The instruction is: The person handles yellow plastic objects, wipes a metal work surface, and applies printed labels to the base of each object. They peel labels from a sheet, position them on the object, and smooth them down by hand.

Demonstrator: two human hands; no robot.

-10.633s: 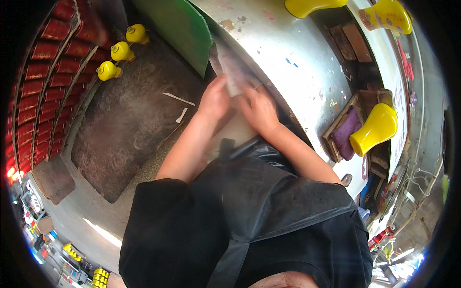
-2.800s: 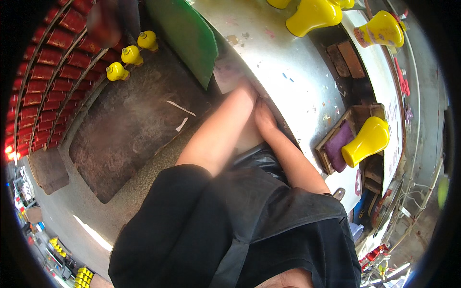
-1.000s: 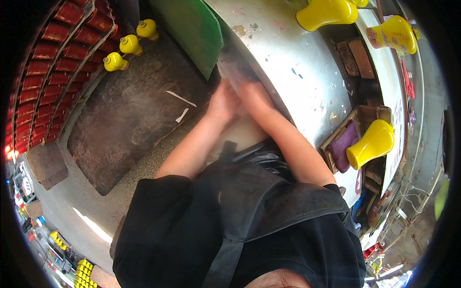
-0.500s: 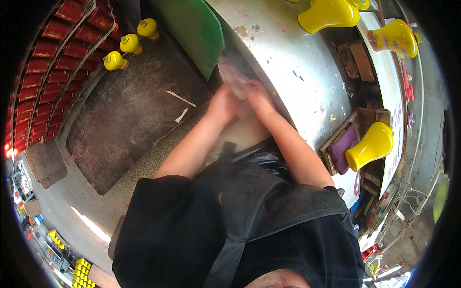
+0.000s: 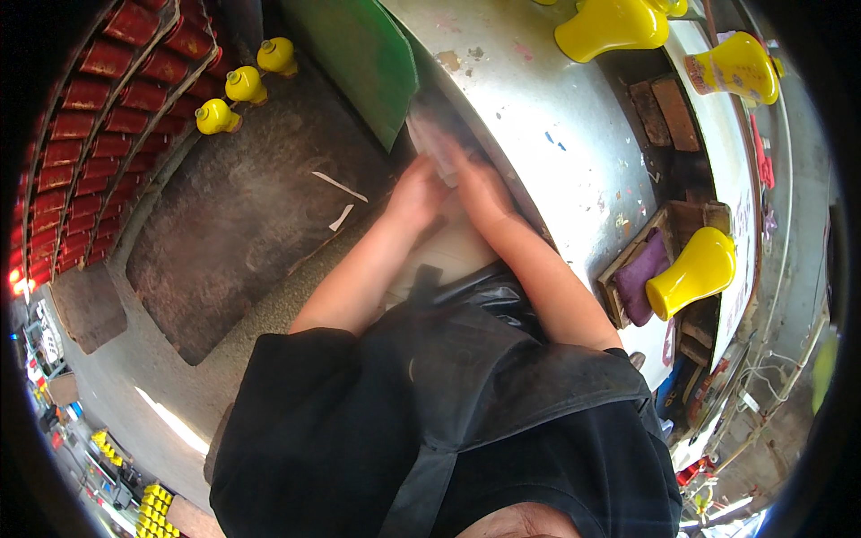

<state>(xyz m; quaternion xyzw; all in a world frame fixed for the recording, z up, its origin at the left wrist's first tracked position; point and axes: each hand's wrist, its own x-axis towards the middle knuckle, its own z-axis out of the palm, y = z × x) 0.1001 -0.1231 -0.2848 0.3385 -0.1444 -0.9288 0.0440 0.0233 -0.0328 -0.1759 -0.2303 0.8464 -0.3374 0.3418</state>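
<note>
My left hand (image 5: pixel 419 193) and my right hand (image 5: pixel 482 186) are close together, low beside the edge of the metal table (image 5: pixel 529 99). Between them is a thin, whitish-pink sheet (image 5: pixel 434 142), blurred by motion; whether it is paper, film or cloth I cannot tell. The fingers of both hands look closed around its near part, though the fingertips are partly hidden. A pale surface (image 5: pixel 444 247) lies below my wrists, above my black apron (image 5: pixel 502 359).
Yellow vases stand right of me: one at the far table edge (image 5: pixel 614 27), one with a pattern (image 5: pixel 735 68), one (image 5: pixel 691 273) by a purple cushion (image 5: pixel 641 276). A green panel (image 5: pixel 359 63) rises ahead. Left are three small yellow vases (image 5: pixel 244 84) and stacked red tiles (image 5: pixel 112 99).
My right hand has turned and its fingers have moved slightly forward along the pale sheet. My left hand stays almost where it was.
</note>
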